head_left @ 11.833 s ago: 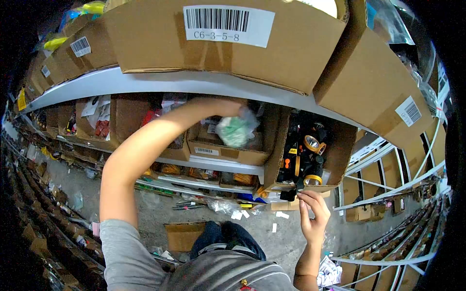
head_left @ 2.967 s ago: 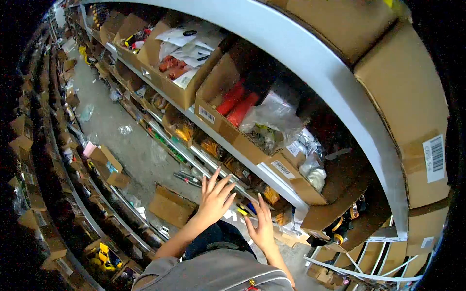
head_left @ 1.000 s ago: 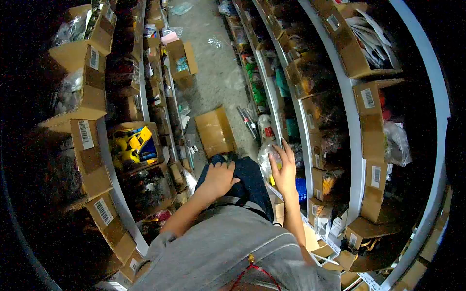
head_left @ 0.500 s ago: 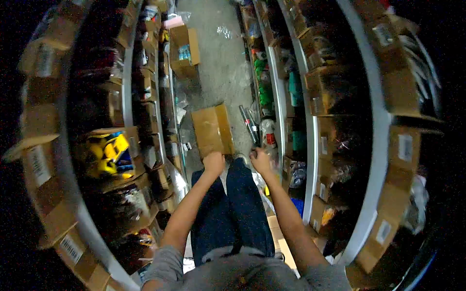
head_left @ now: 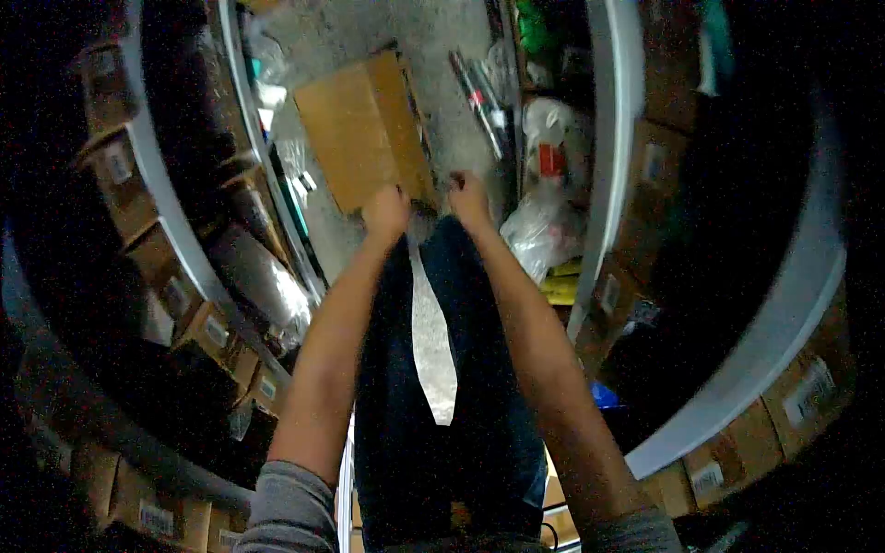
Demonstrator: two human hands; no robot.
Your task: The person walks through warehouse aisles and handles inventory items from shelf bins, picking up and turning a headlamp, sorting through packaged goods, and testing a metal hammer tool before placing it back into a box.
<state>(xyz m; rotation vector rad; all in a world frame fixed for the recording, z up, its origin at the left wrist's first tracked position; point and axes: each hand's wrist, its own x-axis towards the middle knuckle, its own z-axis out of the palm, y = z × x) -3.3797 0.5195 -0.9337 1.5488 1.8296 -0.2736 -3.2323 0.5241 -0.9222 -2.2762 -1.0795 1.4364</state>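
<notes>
**Between two rows of shelving, two hands reach down toward a cardboard box on the floor**

Seen from the person's own head, both bare arms stretch down and forward over dark trousers point(head_left: 392, 415). The cardboard box point(head_left: 355, 124) lies on the grey floor point(head_left: 419, 28), just beyond the hands and mostly to their left. Its long axis runs away from the person, the far end leaning left. The left hand point(head_left: 387, 210) is nearer, overlapping the box's near edge in this view; whether it touches cannot be told. The right hand point(head_left: 468, 198) sits just beside the near right corner, apart from the left, with dark rods point(head_left: 479, 106) on the floor ahead of it. A clear plastic bag point(head_left: 544, 235) rests further right, by the shelving.

Fingers on both hands look curled in. Small dark patches show at their tips, but blur makes it impossible to say whether either holds anything. The left hand hides part of the box's near edge, and its depth is unclear. Shelf interiors sink into black, and the outer corners of the view are dark.
</notes>
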